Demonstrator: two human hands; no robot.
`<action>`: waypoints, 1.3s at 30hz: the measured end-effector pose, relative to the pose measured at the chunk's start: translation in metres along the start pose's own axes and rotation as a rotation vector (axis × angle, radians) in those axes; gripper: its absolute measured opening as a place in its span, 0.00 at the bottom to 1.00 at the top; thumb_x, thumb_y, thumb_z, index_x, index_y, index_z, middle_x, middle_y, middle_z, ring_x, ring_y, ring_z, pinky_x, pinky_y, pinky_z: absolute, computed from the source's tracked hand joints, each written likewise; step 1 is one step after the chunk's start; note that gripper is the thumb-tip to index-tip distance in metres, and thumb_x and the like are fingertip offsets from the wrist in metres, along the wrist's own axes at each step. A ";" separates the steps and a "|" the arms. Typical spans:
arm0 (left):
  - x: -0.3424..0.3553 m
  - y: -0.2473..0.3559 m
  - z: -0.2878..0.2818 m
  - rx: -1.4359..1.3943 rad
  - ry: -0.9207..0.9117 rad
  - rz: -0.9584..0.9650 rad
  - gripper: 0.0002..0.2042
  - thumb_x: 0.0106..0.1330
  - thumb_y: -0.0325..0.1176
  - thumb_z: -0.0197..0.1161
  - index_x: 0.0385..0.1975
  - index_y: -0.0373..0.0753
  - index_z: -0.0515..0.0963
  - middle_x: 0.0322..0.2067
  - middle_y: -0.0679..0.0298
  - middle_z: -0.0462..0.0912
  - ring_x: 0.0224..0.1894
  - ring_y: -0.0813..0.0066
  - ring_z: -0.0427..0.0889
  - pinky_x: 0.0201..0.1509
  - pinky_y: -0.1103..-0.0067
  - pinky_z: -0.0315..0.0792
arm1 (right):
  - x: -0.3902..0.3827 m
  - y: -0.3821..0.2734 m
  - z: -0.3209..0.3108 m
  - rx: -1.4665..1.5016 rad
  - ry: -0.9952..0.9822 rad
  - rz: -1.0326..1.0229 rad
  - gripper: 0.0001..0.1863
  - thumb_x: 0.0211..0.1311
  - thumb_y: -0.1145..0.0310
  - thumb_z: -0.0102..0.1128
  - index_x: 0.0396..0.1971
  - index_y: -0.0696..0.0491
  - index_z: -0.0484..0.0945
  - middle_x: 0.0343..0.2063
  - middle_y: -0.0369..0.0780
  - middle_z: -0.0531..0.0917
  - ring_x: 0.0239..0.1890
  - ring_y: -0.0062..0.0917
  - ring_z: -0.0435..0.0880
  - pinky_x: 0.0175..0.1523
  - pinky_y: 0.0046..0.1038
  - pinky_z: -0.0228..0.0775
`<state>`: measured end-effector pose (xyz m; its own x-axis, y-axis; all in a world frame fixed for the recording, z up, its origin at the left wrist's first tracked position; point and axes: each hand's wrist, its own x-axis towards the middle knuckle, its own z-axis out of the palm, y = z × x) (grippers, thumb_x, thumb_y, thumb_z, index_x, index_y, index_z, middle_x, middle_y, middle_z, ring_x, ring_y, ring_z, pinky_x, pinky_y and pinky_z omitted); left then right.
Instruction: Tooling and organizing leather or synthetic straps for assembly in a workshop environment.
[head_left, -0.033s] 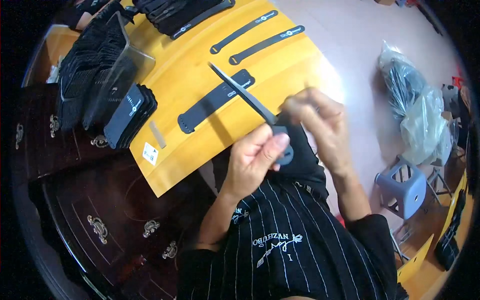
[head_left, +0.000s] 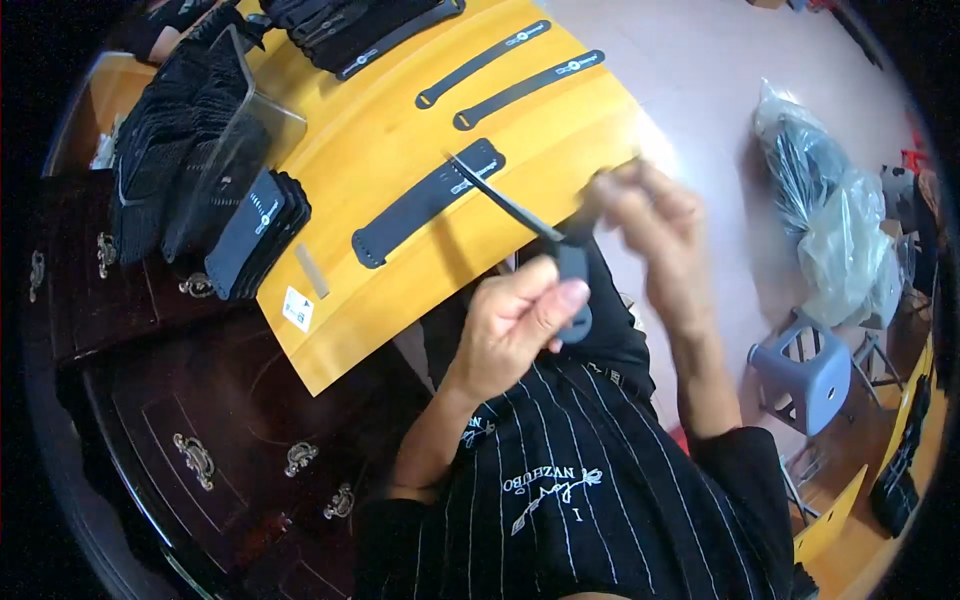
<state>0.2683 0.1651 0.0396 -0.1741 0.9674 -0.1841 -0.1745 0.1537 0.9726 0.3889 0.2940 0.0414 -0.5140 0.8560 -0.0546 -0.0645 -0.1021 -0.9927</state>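
Observation:
My left hand [head_left: 520,318] pinches a dark grey strap [head_left: 510,206] near its rounded, slotted end, which pokes out below the thumb. The strap's long, thin part slants up and left above the table. My right hand [head_left: 655,225] is beside it on the right, fingers curled and blurred. A dark strip runs from the left hand's grip to the right fingertips, so both hands seem to hold the strap. Beyond the hands, a wide stack of dark straps [head_left: 410,218] lies on the yellow table [head_left: 390,310].
Two single straps [head_left: 530,88] lie farther back on the table. A thicker strap stack [head_left: 262,225] and a clear bin [head_left: 270,115] full of black pieces are at left. Dark drawers [head_left: 250,400] flank the left; a blue stool [head_left: 800,375] and plastic-wrapped bundle [head_left: 840,220] stand right.
My right hand has moved a little to the right, drawing the dark strip with it. The left hand has shifted slightly right and down, and the strap's far tip has dropped toward the stack.

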 end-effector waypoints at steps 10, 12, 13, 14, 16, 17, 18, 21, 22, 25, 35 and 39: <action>-0.019 -0.010 0.001 -0.007 -0.321 0.049 0.17 0.69 0.35 0.54 0.18 0.35 0.68 0.15 0.70 0.66 0.16 0.85 0.66 0.19 0.84 0.59 | 0.057 -0.002 -0.152 -0.204 0.632 -0.248 0.11 0.59 0.60 0.65 0.27 0.53 0.81 0.17 0.26 0.72 0.17 0.07 0.60 0.22 0.12 0.49; -0.021 0.001 -0.002 0.036 -0.352 0.058 0.15 0.68 0.33 0.55 0.18 0.35 0.68 0.16 0.68 0.66 0.17 0.84 0.66 0.20 0.81 0.60 | 0.064 0.005 -0.188 -0.270 0.681 -0.238 0.12 0.60 0.60 0.64 0.28 0.54 0.81 0.19 0.28 0.75 0.22 0.08 0.66 0.26 0.13 0.53; -0.024 0.002 -0.012 0.145 -0.377 0.158 0.12 0.67 0.32 0.55 0.21 0.34 0.72 0.17 0.66 0.70 0.17 0.82 0.69 0.21 0.81 0.62 | 0.071 0.011 -0.212 -0.270 0.691 -0.243 0.12 0.60 0.60 0.64 0.28 0.54 0.81 0.19 0.28 0.75 0.22 0.08 0.66 0.26 0.13 0.53; -0.035 0.007 -0.019 0.096 -0.301 0.108 0.11 0.66 0.33 0.56 0.23 0.34 0.74 0.18 0.65 0.73 0.18 0.81 0.71 0.22 0.81 0.64 | 0.080 0.017 -0.229 -0.336 0.825 -0.326 0.12 0.60 0.60 0.64 0.29 0.54 0.81 0.20 0.29 0.76 0.23 0.09 0.67 0.26 0.14 0.56; -0.051 0.004 -0.039 -0.030 -0.201 0.041 0.11 0.65 0.34 0.56 0.26 0.32 0.76 0.20 0.63 0.77 0.20 0.79 0.74 0.25 0.82 0.66 | 0.076 0.012 -0.240 -0.464 0.979 -0.437 0.09 0.61 0.63 0.62 0.32 0.53 0.83 0.22 0.30 0.79 0.24 0.13 0.72 0.28 0.18 0.62; -0.055 -0.003 -0.047 -0.099 -0.168 0.023 0.11 0.64 0.35 0.56 0.27 0.31 0.77 0.22 0.62 0.79 0.21 0.78 0.76 0.26 0.82 0.67 | 0.073 0.012 -0.233 -0.467 0.975 -0.438 0.09 0.61 0.63 0.62 0.32 0.53 0.83 0.22 0.30 0.79 0.24 0.13 0.72 0.28 0.18 0.62; -0.057 -0.005 -0.046 -0.104 -0.029 0.071 0.13 0.64 0.35 0.55 0.25 0.31 0.76 0.21 0.62 0.79 0.21 0.78 0.76 0.25 0.82 0.67 | 0.069 0.010 -0.197 -0.556 0.920 -0.496 0.07 0.61 0.65 0.62 0.33 0.52 0.83 0.24 0.30 0.80 0.25 0.13 0.73 0.28 0.18 0.63; -0.039 -0.005 -0.039 -0.399 0.090 0.261 0.14 0.64 0.35 0.54 0.26 0.27 0.74 0.27 0.53 0.77 0.19 0.74 0.73 0.22 0.83 0.65 | 0.065 0.023 -0.135 -0.840 0.709 -0.747 0.04 0.56 0.71 0.63 0.31 0.53 0.81 0.25 0.35 0.83 0.24 0.17 0.77 0.28 0.21 0.66; -0.035 -0.005 -0.038 -0.399 0.092 0.261 0.14 0.64 0.35 0.54 0.26 0.27 0.74 0.27 0.53 0.77 0.19 0.74 0.73 0.22 0.83 0.65 | 0.060 0.032 -0.111 -0.923 0.643 -0.692 0.04 0.53 0.73 0.64 0.30 0.53 0.80 0.24 0.37 0.81 0.24 0.21 0.79 0.28 0.23 0.68; -0.027 -0.004 -0.039 -0.408 0.157 0.293 0.14 0.63 0.35 0.55 0.31 0.25 0.75 0.31 0.52 0.76 0.24 0.72 0.74 0.26 0.81 0.67 | 0.046 0.059 -0.063 -0.992 0.366 -0.606 0.08 0.50 0.72 0.65 0.30 0.50 0.76 0.28 0.37 0.79 0.25 0.27 0.81 0.28 0.27 0.73; -0.026 -0.016 -0.048 -0.342 0.298 0.213 0.11 0.58 0.26 0.60 0.39 0.27 0.78 0.39 0.55 0.77 0.39 0.71 0.75 0.47 0.78 0.68 | 0.028 0.084 -0.004 -1.070 0.135 -0.472 0.09 0.48 0.69 0.67 0.30 0.50 0.77 0.25 0.37 0.78 0.26 0.29 0.81 0.27 0.28 0.71; -0.023 -0.020 -0.050 -0.308 0.313 0.236 0.10 0.58 0.25 0.60 0.39 0.29 0.78 0.39 0.56 0.77 0.37 0.75 0.75 0.41 0.82 0.70 | 0.027 0.084 0.009 -1.086 0.115 -0.424 0.11 0.49 0.67 0.66 0.30 0.51 0.74 0.26 0.38 0.77 0.26 0.31 0.80 0.27 0.29 0.70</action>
<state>0.2274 0.1300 0.0171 -0.5180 0.8543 -0.0440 -0.3651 -0.1742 0.9145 0.3625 0.3038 -0.0425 -0.5428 0.7643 0.3483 0.5808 0.6411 -0.5016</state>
